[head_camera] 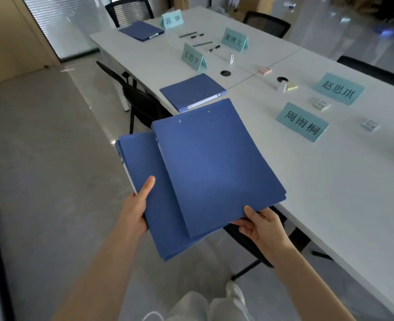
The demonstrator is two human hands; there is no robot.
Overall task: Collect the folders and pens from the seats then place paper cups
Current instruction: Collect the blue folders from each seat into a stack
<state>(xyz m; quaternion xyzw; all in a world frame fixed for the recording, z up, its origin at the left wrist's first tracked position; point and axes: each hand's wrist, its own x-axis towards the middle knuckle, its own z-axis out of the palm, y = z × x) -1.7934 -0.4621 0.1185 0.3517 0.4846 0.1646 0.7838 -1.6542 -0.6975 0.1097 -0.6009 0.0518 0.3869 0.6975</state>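
In the head view, the left hand [137,206] gripped the lower folders [154,205] at their left edge, thumb on top and fingers curled beneath, while the right hand [259,224] pinched the top folder [216,165] by its near corner, both arms stretched forward beside the worktop [330,181]. To do this step well, I judged the top folder should be squared onto the stack before reaching for the next folder [192,91] on the worktop just ahead. A far folder [141,30] and pens [199,40] lay farther along, uncollected.
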